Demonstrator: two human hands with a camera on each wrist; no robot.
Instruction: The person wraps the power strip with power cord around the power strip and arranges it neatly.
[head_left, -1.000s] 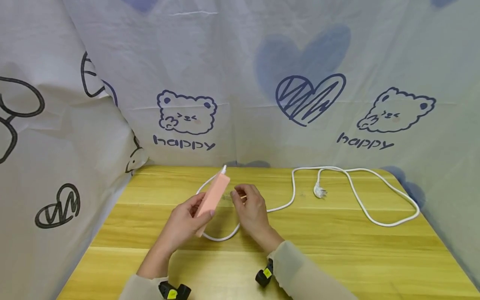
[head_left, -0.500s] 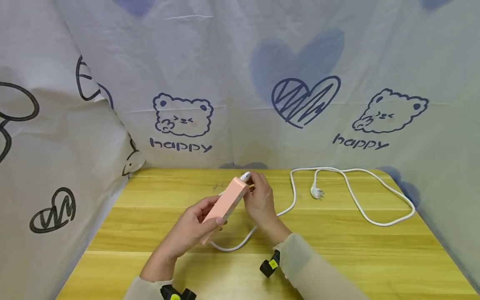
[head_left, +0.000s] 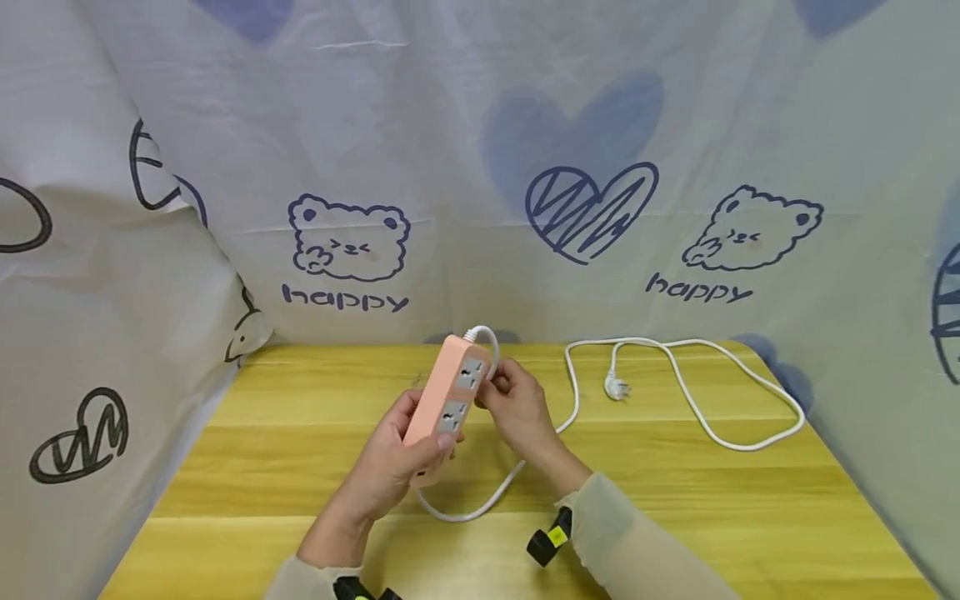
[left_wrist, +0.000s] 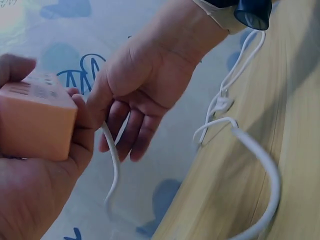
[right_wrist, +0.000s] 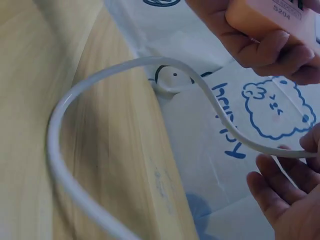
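My left hand (head_left: 386,467) grips a pink power strip (head_left: 435,396) above the table, fingers behind it and thumb on the front near a socket. The strip stands tilted, and its grey sockets (head_left: 453,416) face right. From its top end a white power cord (head_left: 491,337) bends over and down to my right hand (head_left: 521,412), which pinches it beside the strip. In the right wrist view the cord (right_wrist: 54,142) loops below the strip (right_wrist: 270,20), and the right hand's other fingers (right_wrist: 267,192) are spread loosely. Printed lettering shows on the strip's underside there.
The remaining cord lies in a wide loop on the right of the wooden table (head_left: 675,500), with its white plug (head_left: 617,387) at the back. A printed cloth (head_left: 465,167) hangs behind the table and along its sides.
The left hand has turned the strip so its sockets face the camera. The right hand came up to the cord end, then moved slightly down along the cord. The view shifted slightly right.
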